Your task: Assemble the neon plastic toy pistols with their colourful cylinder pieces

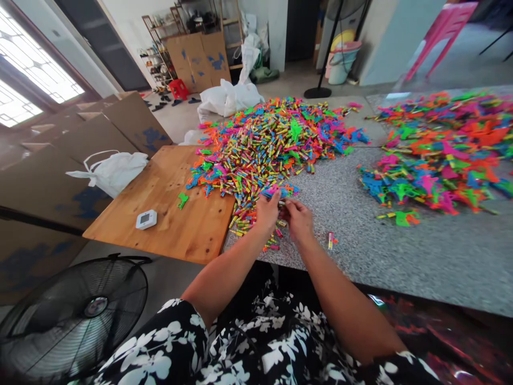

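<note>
My left hand [267, 209] is closed, with blue and pink plastic pieces [276, 191] at its fingertips. Close beside it, my right hand [298, 218] pinches one end of a small thin tube [282, 203], which points toward the left hand. Fingers cover part of what both hands hold. Just beyond them rises a large heap of small printed tubes [256, 152], mixed with flat plastic pieces in green, orange, pink and blue. More loose tubes [239, 224] lie left of my left hand. A single tube [331, 240] rests on the stone tabletop to the right.
A second heap of coloured pieces [444, 160] spreads over the grey stone table [328, 187] at right. On the wooden board [172, 176] are a white timer-like device [146, 220], a green piece [183, 200] and a white bag [116, 172]. A fan [96, 306] stands lower left, near cardboard boxes [92, 139].
</note>
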The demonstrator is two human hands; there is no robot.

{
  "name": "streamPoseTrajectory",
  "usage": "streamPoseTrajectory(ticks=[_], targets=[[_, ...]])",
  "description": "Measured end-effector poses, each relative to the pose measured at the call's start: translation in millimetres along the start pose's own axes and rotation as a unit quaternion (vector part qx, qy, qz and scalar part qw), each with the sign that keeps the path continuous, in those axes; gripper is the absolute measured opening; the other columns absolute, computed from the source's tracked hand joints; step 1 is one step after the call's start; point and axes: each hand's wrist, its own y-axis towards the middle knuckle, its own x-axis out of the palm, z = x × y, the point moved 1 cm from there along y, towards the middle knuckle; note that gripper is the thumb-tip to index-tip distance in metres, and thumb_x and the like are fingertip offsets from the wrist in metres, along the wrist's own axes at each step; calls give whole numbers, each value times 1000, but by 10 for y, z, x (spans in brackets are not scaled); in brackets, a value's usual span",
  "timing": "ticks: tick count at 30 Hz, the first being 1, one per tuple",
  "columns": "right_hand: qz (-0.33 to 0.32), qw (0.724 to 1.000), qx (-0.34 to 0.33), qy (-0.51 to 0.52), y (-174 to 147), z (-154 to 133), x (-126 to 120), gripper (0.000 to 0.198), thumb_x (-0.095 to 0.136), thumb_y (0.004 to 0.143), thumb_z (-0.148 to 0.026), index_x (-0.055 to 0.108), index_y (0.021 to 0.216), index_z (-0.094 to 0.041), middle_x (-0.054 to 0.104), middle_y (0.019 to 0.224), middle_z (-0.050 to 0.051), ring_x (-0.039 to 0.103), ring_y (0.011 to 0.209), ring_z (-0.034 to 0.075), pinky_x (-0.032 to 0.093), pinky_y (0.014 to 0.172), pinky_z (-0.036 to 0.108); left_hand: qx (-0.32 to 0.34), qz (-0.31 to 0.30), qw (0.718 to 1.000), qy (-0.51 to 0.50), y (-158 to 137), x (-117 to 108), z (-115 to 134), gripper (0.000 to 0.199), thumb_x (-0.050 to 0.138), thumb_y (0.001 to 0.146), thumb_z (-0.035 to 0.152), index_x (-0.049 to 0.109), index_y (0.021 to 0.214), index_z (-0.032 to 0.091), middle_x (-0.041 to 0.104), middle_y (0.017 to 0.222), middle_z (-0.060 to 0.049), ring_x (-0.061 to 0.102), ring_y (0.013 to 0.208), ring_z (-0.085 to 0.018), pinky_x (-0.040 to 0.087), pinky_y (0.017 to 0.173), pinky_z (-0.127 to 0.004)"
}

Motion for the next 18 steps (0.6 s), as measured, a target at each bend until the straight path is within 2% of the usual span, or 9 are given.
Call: streamPoseTrajectory(ticks=[2, 4, 7, 9, 10, 12, 14, 17, 18], targets=[[35, 999, -25, -18, -40, 10, -74, 35, 79, 72, -48, 71, 91, -20, 70, 68, -2, 64, 55, 14, 56, 54, 27, -27, -7, 998, -53, -75, 132, -129, 33, 78, 88, 48, 63, 88, 19, 66, 74, 1, 59, 63, -11, 47, 58, -22], [53, 997, -38, -28, -44, -25, -187, 34, 78, 74, -48, 70, 91, -20, 70, 68, -2, 64, 55, 14, 56, 54, 27, -32, -28, 997, -57, -107, 245, -227, 34, 76, 90, 50, 63, 88, 19, 67, 77, 0, 61, 64, -12, 47, 59, -23], [81, 996, -37, -29, 96, -244, -492, 28, 79, 73, -42, 68, 86, -20, 67, 65, -3, 61, 52, 12, 54, 52, 25, 13, -82, 995, 53, 19, 304, -226, 29, 71, 95, 48, 67, 96, 19, 71, 86, -4, 68, 75, -16, 52, 69, -26], [151, 986, -61, -21, 282, -507, -785, 21, 75, 76, -38, 65, 83, -20, 66, 66, -4, 58, 50, 10, 52, 50, 22, 86, -91, 975, 186, 220, 258, -121, 25, 69, 97, 42, 70, 109, 20, 75, 100, -7, 71, 93, -21, 54, 85, -31], [195, 977, -84, 0, 385, -650, -934, 16, 69, 82, -35, 63, 84, -21, 67, 70, -4, 58, 51, 9, 51, 51, 20, 131, -85, 951, 269, 338, 221, -51, 24, 67, 98, 37, 70, 116, 21, 75, 111, -9, 70, 105, -23, 52, 95, -33], [254, 961, -112, 15, 576, -882, -1172, 16, 48, 96, -32, 60, 90, -23, 72, 83, -1, 59, 55, 7, 49, 53, 18, 184, -74, 874, 444, 571, 153, 80, 26, 66, 97, 28, 71, 122, 21, 71, 128, -13, 62, 126, -28, 44, 112, -40], [258, 960, -110, 3, 703, -961, -1254, 18, 43, 98, -29, 59, 94, -23, 74, 87, 0, 59, 54, 7, 47, 52, 18, 196, -106, 798, 560, 756, 120, 165, 33, 71, 94, 29, 71, 126, 21, 65, 139, -15, 52, 138, -33, 39, 118, -44], [163, 977, -71, -116, 733, -751, -1047, 6, 66, 85, -22, 68, 90, -19, 75, 79, 2, 60, 53, 12, 48, 51, 23, 187, -183, 724, 638, 906, 141, 200, 36, 79, 87, 32, 74, 120, 21, 65, 137, -17, 48, 140, -37, 39, 118, -46], [84, 964, -58, -247, 711, -628, -910, 6, 67, 85, -22, 70, 89, -19, 75, 81, 2, 63, 57, 13, 52, 58, 25, 186, -200, 711, 648, 929, 155, 200, 33, 80, 85, 31, 76, 116, 20, 66, 134, -17, 50, 138, -37, 39, 118, -46]])
